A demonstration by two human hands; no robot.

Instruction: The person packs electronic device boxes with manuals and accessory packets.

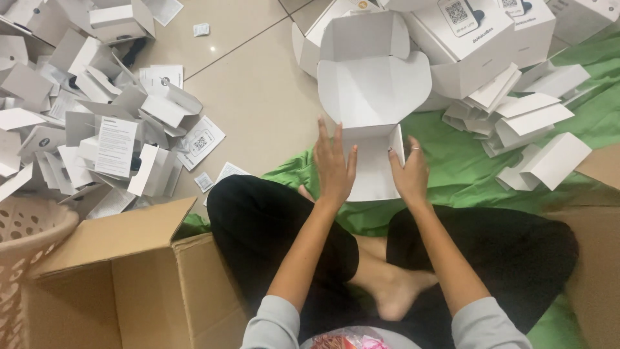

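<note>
Folding step: left hand (334, 169), fingers flat and released, steadies an open white cardboard box (373, 97); right hand (411, 173) pinches its side flap. Judged next: tucking flaps squarely.

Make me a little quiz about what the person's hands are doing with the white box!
1. True or false: the white folding box in front of the person lies open and unfolded.
2. Which hand presses a side flap of that box upright? A) left hand B) right hand
3. Fill in: the cloth under the box is ____.

Key: 1 true. 2 B: the right hand holds the raised flap, while the left hand is flat with fingers spread at the box's other edge. 3 green.
</note>
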